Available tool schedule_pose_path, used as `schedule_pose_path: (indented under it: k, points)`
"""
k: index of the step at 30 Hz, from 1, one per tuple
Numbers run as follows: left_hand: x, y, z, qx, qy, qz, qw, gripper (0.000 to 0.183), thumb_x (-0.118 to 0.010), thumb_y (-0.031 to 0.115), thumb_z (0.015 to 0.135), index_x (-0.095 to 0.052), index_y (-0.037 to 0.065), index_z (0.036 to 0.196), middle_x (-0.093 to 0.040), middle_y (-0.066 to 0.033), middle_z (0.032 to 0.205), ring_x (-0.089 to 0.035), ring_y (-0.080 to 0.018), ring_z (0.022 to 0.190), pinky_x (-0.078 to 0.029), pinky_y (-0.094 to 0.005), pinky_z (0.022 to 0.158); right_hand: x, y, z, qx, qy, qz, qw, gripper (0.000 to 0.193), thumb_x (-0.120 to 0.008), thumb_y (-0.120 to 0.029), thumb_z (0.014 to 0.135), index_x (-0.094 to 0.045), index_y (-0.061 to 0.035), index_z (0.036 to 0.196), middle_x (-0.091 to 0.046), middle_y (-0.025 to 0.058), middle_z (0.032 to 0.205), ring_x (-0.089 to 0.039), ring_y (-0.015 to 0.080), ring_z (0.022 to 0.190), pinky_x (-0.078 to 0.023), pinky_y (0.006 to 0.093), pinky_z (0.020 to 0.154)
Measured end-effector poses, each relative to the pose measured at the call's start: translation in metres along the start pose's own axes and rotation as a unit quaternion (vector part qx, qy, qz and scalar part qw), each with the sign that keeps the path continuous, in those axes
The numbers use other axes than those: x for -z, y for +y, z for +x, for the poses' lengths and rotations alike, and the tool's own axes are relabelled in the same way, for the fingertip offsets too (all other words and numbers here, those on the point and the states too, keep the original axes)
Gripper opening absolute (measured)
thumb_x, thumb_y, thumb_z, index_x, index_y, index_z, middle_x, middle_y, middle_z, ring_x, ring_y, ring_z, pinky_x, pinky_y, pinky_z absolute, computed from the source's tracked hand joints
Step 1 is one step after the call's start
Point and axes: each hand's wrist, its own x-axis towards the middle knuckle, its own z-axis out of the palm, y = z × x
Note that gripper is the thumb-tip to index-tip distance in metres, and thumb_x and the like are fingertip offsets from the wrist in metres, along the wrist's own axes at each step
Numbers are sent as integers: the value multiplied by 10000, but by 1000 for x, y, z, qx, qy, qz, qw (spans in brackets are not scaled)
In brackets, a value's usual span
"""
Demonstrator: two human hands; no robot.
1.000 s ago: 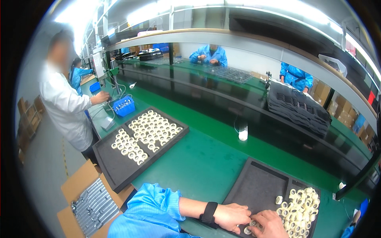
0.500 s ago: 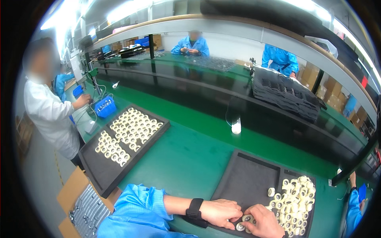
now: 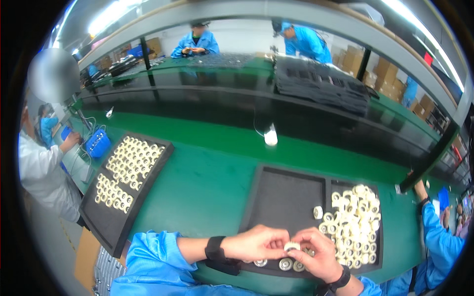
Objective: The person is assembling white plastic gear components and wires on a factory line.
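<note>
Over the near edge of a black divided tray (image 3: 289,195), my right hand (image 3: 320,254) pinches a cream gear wheel (image 3: 292,245) with a toothed rim. My left hand (image 3: 259,242), a black band at its wrist, meets it from the left. Its thumb and fingers are closed at the gear's left edge; whatever sits between them is hidden. Below the hands, several more gear wheels (image 3: 286,265) lie along the tray's near side, partly covered by my fingers. A heap of cream gear wheels (image 3: 358,224) fills the right compartment, and a single gear wheel (image 3: 317,212) rests beside the divider.
To the left, a second black tray (image 3: 106,224) holds many cream gear wheels. A blue bin (image 3: 98,143) stands beyond it near a co-worker's hand (image 3: 70,141). A white object (image 3: 270,136) stands on the green bench. At right, a co-worker's blue sleeve (image 3: 439,232) reaches in near a post.
Both hands have risen from the tray's near edge, and a gear wheel is now up between them. The whole view has shifted, with the trays appearing further left.
</note>
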Motion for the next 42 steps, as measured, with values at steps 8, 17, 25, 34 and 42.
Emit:
schedule_pose_path:
  k: [8,17,25,34,42]
  points:
    - [14,-5,10,37,27,-229,972,173,-600,165,943,-568,14,1020,-636,-41,944,-617,-96,849,-521,-251,786,3,0,17,70,58,-51,995,511,-729,3,760,-561,-30,1242,-548,139,1180,-618,195,913,-534,259,673]
    - [8,-11,7,47,-64,-248,965,282,-544,200,975,-534,10,1183,-621,-43,1057,-613,-103,938,-515,-267,850,1,-4,10,110,42,-103,988,440,-735,-8,758,-590,5,1173,-566,166,1165,-640,241,916,-558,292,709]
    - [8,1,1,20,-1,-164,986,249,-548,277,974,-594,33,979,-620,-14,803,-590,-63,723,-496,-216,656,-7,-6,6,94,93,-75,988,434,-719,1,697,-593,27,1112,-521,118,1024,-588,191,867,-492,290,766]
    - [7,-19,15,-43,121,-191,973,252,-560,278,953,-589,41,870,-606,-25,684,-575,-77,548,-462,-206,494,-5,-26,6,6,63,-176,982,381,-685,-43,780,-608,-27,1152,-603,124,1081,-573,245,947,-462,325,816]
    - [10,-16,15,-32,119,-222,967,227,-568,256,931,-575,40,863,-604,-30,688,-591,-87,596,-473,-215,522,-4,-24,7,55,46,-191,979,319,-666,-59,821,-623,-31,1135,-602,121,1100,-570,252,1016,-467,330,845]
